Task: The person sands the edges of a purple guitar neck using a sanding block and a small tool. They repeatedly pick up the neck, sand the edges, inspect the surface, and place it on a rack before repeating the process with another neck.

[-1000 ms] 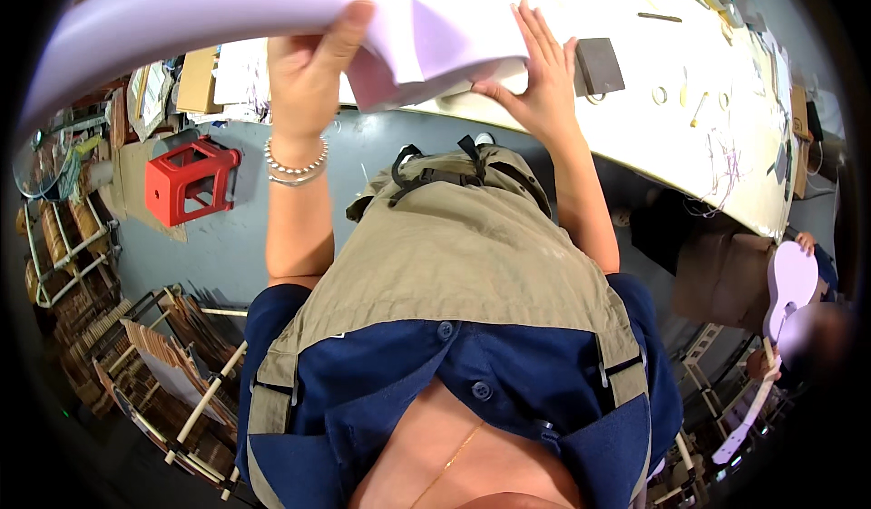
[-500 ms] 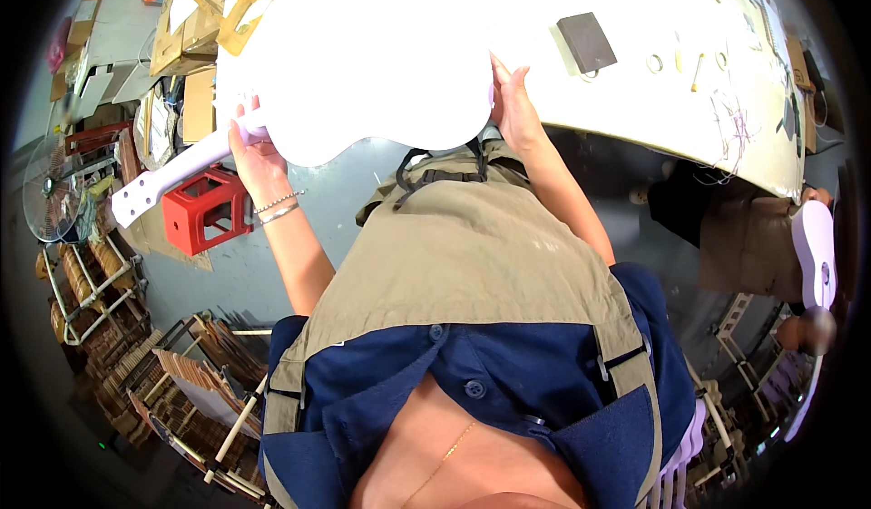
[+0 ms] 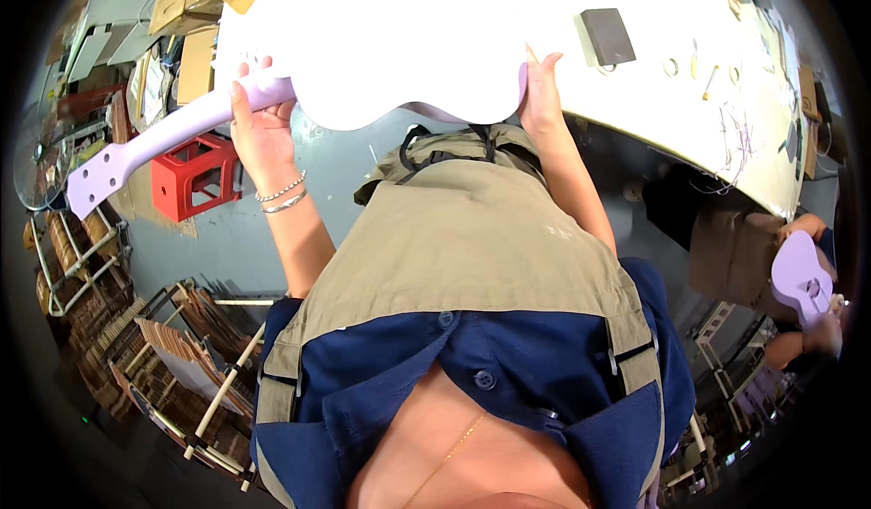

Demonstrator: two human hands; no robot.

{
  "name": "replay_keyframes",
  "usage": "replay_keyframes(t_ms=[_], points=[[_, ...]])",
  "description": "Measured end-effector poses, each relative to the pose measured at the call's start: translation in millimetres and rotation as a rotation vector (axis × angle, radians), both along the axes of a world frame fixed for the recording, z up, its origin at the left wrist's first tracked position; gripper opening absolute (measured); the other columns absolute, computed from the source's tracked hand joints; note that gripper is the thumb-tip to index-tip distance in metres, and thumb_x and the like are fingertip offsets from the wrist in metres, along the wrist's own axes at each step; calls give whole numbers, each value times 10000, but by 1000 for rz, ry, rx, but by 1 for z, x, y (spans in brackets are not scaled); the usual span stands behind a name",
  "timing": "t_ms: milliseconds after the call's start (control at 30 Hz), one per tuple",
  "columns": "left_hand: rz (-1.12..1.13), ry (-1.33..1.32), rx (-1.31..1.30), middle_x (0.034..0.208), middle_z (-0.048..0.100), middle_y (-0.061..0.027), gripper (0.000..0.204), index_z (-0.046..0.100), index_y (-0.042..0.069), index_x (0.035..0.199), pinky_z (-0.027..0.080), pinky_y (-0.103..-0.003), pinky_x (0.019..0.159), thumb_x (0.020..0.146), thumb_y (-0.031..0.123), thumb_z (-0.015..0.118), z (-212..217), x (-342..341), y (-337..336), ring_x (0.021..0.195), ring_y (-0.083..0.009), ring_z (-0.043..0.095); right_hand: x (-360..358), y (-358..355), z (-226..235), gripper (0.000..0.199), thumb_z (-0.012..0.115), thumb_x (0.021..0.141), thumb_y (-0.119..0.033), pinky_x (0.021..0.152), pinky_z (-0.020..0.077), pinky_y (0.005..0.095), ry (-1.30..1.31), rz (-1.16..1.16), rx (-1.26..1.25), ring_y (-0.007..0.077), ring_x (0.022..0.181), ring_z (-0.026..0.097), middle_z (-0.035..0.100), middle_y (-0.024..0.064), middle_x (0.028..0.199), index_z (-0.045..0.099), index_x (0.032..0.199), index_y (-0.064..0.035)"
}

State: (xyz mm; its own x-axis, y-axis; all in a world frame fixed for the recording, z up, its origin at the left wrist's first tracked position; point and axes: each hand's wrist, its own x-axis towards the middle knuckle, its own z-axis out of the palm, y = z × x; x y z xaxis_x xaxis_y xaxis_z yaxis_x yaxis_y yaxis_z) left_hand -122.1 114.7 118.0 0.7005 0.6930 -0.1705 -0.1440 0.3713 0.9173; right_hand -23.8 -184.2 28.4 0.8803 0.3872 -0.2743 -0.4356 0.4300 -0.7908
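Observation:
I hold a lilac ukulele point(image 3: 363, 92) over the near edge of the white table point(image 3: 653, 92). Its body is glaringly overexposed, so its upper outline melts into the tabletop. The neck reaches out to the left and ends in a headstock point(image 3: 98, 178) with several bare peg holes; no strings show. My left hand point(image 3: 263, 137) is closed round the neck close to the body, thumb on the near side. My right hand point(image 3: 543, 96) grips the body's right-hand edge, with some of its fingers hidden. A dark grey block point(image 3: 609, 37) lies on the table beyond my right hand.
Small tools, rings and thin loose strings point(image 3: 735, 141) lie on the table's right side. A red stool point(image 3: 195, 178) stands under the neck. Cardboard boxes point(image 3: 195, 1) are stacked at far left, racks of wooden parts point(image 3: 195, 346) behind. At right, a co-worker holds another lilac ukulele point(image 3: 802, 278).
The ukulele has tilted, showing more of its lilac side and neck; its headstock has swung left. Both my hands keep their hold. The co-worker's ukulele has turned.

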Motion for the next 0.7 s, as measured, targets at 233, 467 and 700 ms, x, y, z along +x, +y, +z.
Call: replay_keyframes(t_ms=[233,467,700], points=[[-33,-17,34,1254,502,-248,559,343,-41,1350,481,-427,932,956,327,493,22,6,-27,1126,-321,547,-2,-4,-6,868,78,895,-656,1108,234,372,114,-137,-30,268,1333,304,303,137,1464,220,1437,7],[-127,-155,40,1174,568,-195,527,435,-51,1264,515,-357,837,927,343,535,20,3,-25,1022,-261,601,-1,-35,-46,711,601,885,-416,1066,284,412,-185,-50,94,245,1272,381,413,153,1353,313,1380,7],[-246,-442,62,1131,606,-190,499,539,-22,1139,454,-407,949,845,369,635,25,10,-28,1072,-276,574,11,-75,-73,515,785,655,-24,739,447,299,-159,94,-102,148,837,566,604,53,944,550,1113,-9]])
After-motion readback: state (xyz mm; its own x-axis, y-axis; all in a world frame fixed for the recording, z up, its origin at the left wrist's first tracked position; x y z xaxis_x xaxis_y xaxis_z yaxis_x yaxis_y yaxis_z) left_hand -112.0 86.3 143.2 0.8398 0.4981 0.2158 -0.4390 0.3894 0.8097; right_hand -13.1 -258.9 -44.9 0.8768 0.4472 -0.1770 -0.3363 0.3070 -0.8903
